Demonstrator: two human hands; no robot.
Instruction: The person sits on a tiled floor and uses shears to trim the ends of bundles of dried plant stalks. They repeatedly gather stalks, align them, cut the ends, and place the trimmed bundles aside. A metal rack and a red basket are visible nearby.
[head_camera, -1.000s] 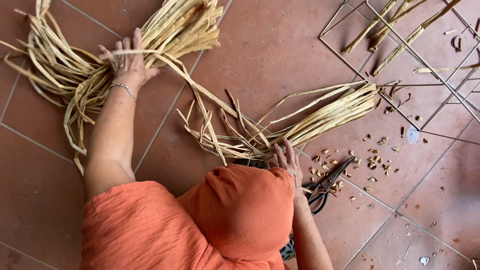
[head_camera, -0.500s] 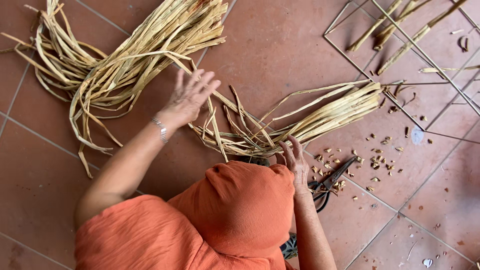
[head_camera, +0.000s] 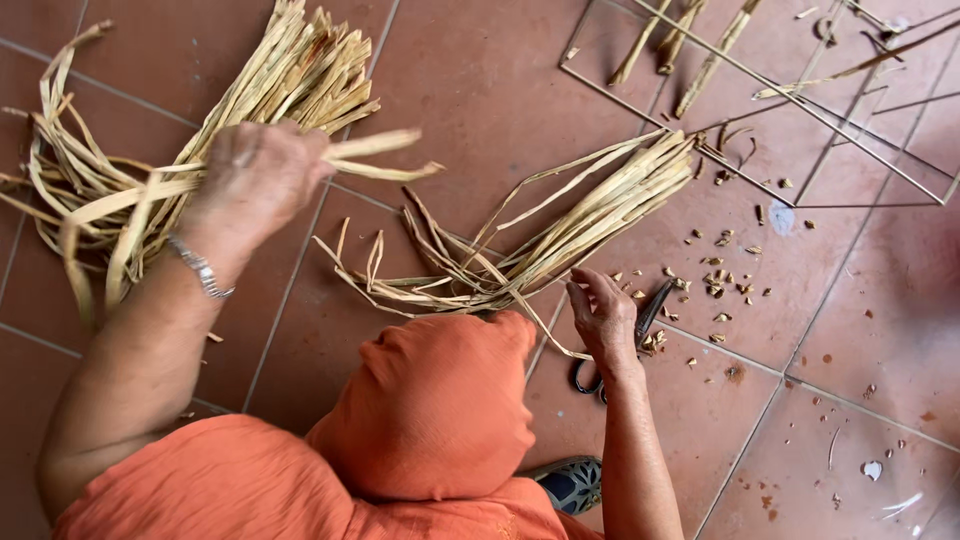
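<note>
Left hand: my left hand (head_camera: 255, 180) is raised and closed around a few flat straw-coloured strips (head_camera: 375, 150), whose loose ends stick out to the right of my fist; a silver bracelet (head_camera: 200, 268) sits on the wrist.
Right hand: my right hand (head_camera: 603, 315) rests low on the floor, fingers curled, pinching one thin strip (head_camera: 560, 345) that bends toward my knee.
Near bundle: a sheaf of the same dry fibre (head_camera: 560, 235) lies between my hands, fanned and curled at its near end, running toward the wire frame.
Far bundle: a bigger looped pile (head_camera: 300, 70) lies toward the floor's top left corner, partly behind my left hand.
Scissors: dark-handled scissors (head_camera: 640, 325) lie just beside my right hand, half hidden by it.
Scraps: short cut bits (head_camera: 715, 275) are scattered to the right.
Frame: a thin metal wire frame (head_camera: 780, 110) lies at the top right corner, with stalks across it.
Floor: smooth reddish-brown tiles (head_camera: 500, 90) with pale grout.
In the way: my orange-covered knee (head_camera: 435, 400) hides the floor below the sheaf.
</note>
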